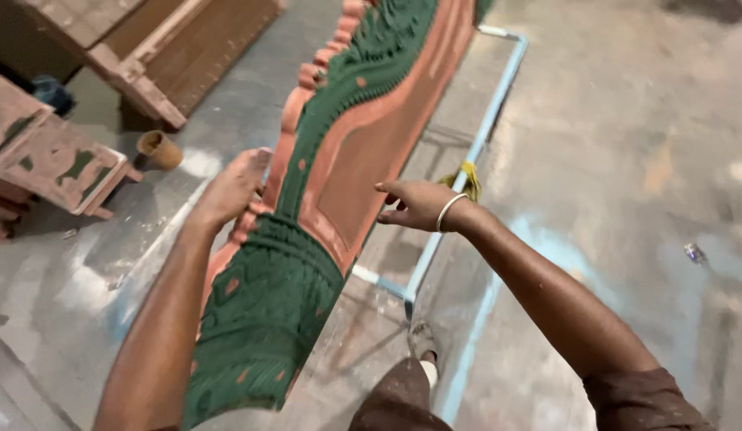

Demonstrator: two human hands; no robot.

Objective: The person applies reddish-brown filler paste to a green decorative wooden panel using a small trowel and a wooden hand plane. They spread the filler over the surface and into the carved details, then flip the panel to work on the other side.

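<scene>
A long carved wooden panel [347, 152], reddish-brown with dark green painted carving, runs from the bottom left toward the top centre. My left hand [231, 190] grips its scalloped left edge. My right hand [419, 205], with a metal bangle on the wrist, rests with fingers spread against the panel's flat right edge. The panel sits over a light blue metal frame [487, 120] on the concrete floor.
Other reddish carved wooden pieces [56, 160] lie at the left, and a larger brown wooden piece [179, 56] at the top left. A small brown cup [159, 149] stands on the floor between them. A yellow rag [468, 177] hangs on the frame. My foot [423, 343] is below.
</scene>
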